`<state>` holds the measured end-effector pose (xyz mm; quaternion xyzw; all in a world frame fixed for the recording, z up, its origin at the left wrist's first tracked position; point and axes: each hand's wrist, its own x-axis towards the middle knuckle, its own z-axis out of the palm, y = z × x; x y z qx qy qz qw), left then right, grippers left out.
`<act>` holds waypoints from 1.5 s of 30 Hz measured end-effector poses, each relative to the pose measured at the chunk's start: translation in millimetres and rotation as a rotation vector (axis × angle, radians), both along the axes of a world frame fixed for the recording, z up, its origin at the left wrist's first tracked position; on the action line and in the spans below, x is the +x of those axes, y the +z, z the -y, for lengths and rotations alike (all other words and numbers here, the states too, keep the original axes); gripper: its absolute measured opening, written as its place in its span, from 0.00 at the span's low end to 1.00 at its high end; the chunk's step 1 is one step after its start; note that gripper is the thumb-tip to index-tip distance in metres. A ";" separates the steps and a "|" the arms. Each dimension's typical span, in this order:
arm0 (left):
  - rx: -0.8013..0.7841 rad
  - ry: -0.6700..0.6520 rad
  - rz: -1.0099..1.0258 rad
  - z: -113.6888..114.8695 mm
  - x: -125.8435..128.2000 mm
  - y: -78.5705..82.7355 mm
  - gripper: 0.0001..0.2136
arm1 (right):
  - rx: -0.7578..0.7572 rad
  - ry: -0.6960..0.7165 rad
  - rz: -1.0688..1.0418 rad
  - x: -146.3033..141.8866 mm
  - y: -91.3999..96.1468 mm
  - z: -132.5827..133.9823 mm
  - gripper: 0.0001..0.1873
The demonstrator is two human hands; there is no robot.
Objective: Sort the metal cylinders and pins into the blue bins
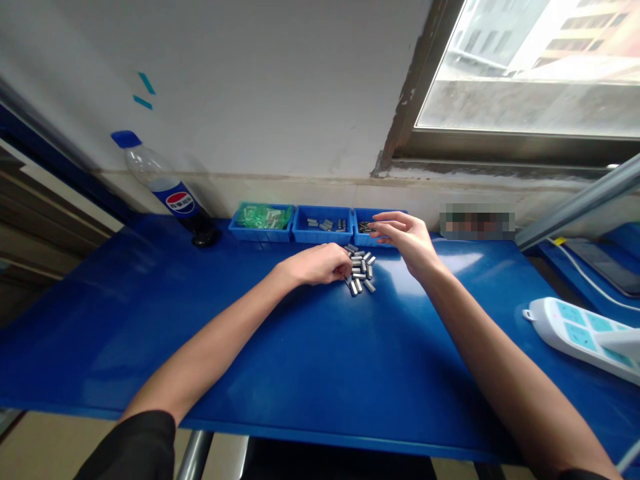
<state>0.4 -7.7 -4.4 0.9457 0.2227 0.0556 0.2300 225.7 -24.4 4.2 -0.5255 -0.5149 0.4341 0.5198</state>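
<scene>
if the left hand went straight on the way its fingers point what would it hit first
The pile of small metal pieces: the left hand points right at it, fingertips seemingly at its edge, though depth is unclear.

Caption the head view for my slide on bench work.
Left hand touches a pile of small metal pieces on a blue table; right hand hovers at the rightmost blue bin.

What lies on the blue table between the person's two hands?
A small pile of short grey metal pieces lies there, close beside the left hand; the head view shows it.
</scene>
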 end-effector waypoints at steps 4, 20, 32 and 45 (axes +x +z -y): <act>0.038 0.050 -0.017 -3.6 -5.8 2.4 0.07 | -0.029 0.028 0.010 -0.5 -0.8 -1.3 0.16; -0.007 0.356 0.526 1.5 -3.1 19.1 0.03 | -0.129 0.405 0.010 -3.8 -1.7 5.9 0.19; -0.029 0.323 0.247 -4.3 -12.0 25.5 0.07 | -0.037 0.201 0.077 2.4 5.8 2.7 0.18; -0.066 0.380 -0.547 8.5 -28.7 38.3 0.35 | -0.113 0.419 0.972 7.0 20.8 29.2 0.50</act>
